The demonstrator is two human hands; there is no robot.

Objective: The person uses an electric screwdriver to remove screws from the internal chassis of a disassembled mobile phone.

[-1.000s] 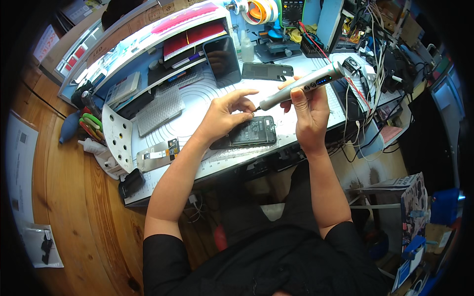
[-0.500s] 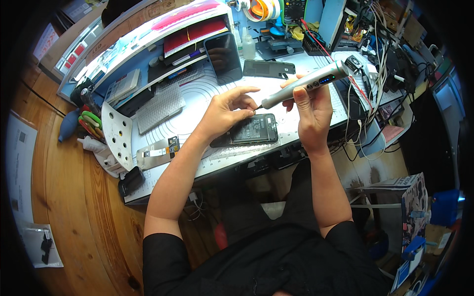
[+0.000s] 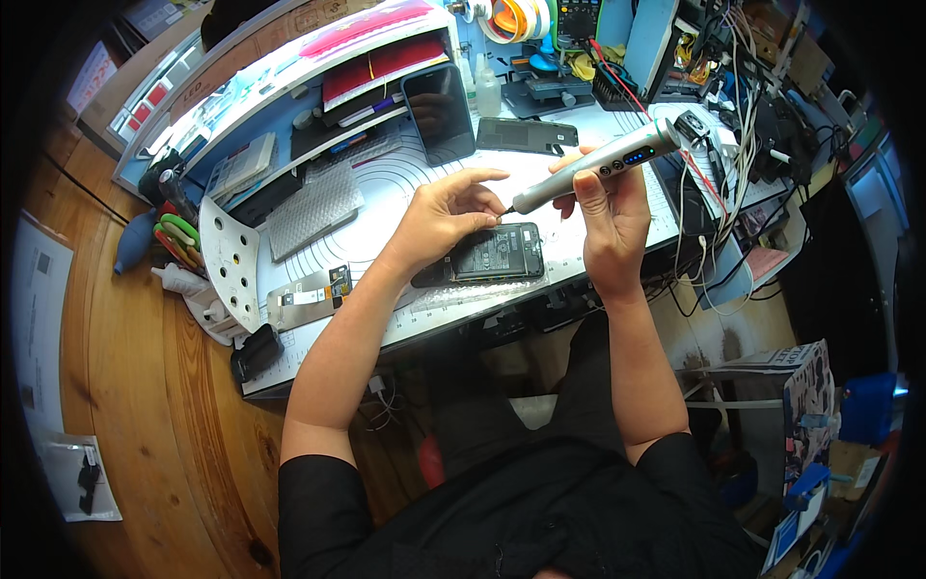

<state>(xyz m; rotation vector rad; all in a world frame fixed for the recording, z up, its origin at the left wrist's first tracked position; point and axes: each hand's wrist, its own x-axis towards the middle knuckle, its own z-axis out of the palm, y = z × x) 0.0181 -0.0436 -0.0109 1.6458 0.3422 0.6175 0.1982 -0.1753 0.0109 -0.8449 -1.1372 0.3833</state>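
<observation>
A silver pen-shaped electric screwdriver (image 3: 622, 154) with small buttons and a lit blue display is gripped in my right hand (image 3: 615, 222), slanting down to the left. Its thin bit ends at the fingertips of my left hand (image 3: 434, 224), whose thumb and fingers are pinched together just above the phone. What they pinch, if anything, is too small to make out. Below them an opened smartphone (image 3: 500, 253), its dark battery exposed, lies on clear bubble wrap (image 3: 453, 294). My left wrist and fingers hide the phone's left end.
A dark phone back cover (image 3: 526, 135) lies beyond the hands. A black phone-sized panel (image 3: 439, 121) leans against a white shelf (image 3: 289, 58). At left lie bubble wrap sheets (image 3: 313, 212) and a metal piece with a flex cable (image 3: 304, 301). Tangled cables (image 3: 733, 164) crowd the right.
Both hands, the screwdriver and the phone hold almost the same place. Only a very slight shift of the whole picture shows.
</observation>
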